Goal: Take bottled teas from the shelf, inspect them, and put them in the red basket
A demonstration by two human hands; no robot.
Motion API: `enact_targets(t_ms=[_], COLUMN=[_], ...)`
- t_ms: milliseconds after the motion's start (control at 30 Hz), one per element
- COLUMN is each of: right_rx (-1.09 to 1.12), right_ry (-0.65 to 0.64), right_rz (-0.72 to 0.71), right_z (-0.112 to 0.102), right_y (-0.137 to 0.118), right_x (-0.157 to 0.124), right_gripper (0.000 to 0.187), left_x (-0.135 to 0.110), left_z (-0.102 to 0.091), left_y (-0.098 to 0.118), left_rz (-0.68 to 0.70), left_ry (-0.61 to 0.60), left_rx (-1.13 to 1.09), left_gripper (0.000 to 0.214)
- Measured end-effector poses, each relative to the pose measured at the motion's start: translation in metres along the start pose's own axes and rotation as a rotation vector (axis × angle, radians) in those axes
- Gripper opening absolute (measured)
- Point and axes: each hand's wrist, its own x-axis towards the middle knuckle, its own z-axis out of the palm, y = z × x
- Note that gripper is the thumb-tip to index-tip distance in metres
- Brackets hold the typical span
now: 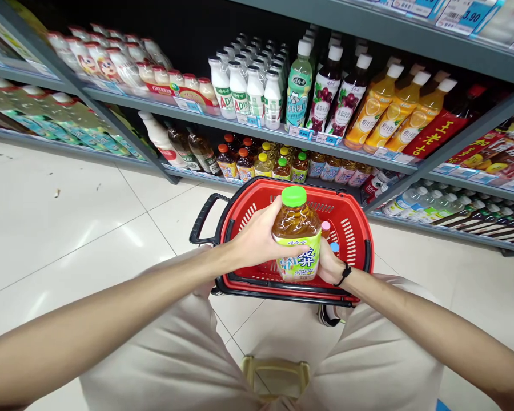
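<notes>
A large tea bottle (298,237) with a green cap, amber drink and a green label stands nearly upright above the red shopping basket (354,228). My left hand (261,237) is closed around its left side, thumb across the label. On the bottle's right side is my right hand (329,264), with a black band at the wrist; its fingers go behind the bottle and are partly hidden. Inside the basket, a pink cap (325,226) and a blue cap (334,247) show beside the bottle; the rest of those items is hidden.
Ahead are shelves (257,128) of drinks. White milk bottles (239,94), grape juice bottles (325,85) and orange juice bottles (374,108) stand on the middle shelf. Smaller tea bottles (263,164) fill the lower shelf behind the basket. A beige stool (276,365) is between my legs.
</notes>
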Motion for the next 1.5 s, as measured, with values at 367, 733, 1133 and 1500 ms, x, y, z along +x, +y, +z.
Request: enact_targets(t_ms=[367,733,1133,1500], right_rx=[-0.011,-0.002,-0.026,-0.011], right_ry=[0.041,0.055,0.001,0.016], right_rz=[0.045,0.028,-0.007,0.007], right_z=[0.005,0.005,0.000,0.005], right_y=[-0.004,-0.004,0.000,-0.002], right_x=[-0.003,-0.003,-0.001,-0.005], right_gripper=[0.050,0.050,0.047,0.049], left_x=[-0.001,-0.004,-0.007,-0.006], left_z=[-0.002,-0.007,-0.009,-0.009], left_y=[0.004,0.011,0.014,0.016], left_rz=[-0.049,-0.022,0.055,0.021], left_ry=[-0.027,-0.079,-0.080,-0.089], left_rx=[0.002,0.175,0.285,0.291], left_gripper=[0.084,0.078,0.074,0.075])
